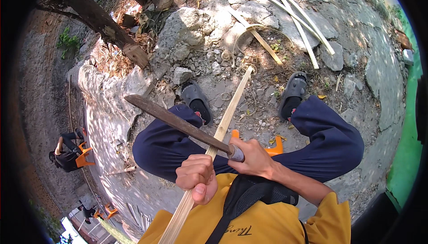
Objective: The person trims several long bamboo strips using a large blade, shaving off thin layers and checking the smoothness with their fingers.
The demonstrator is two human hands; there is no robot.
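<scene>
Pale, probably springy strip [223, 128] is best held where the left hand [196, 177] clenches it, below the knife [178, 123] the right hand [254, 157] grips.

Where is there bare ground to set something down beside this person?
Mostly bare: the cracked concrete between the right knee and the green wall, and the pale ground left of the left knee.
Crowded: beyond the shoes, with rubble and pale strips, and where the blade in the right hand crosses the wooden strip in the left hand.

Left hand [196, 178] and right hand [255, 157] held close together.
Fingers [191, 171] are curled on both; the right forearm [298, 182] is angled inward.
</scene>
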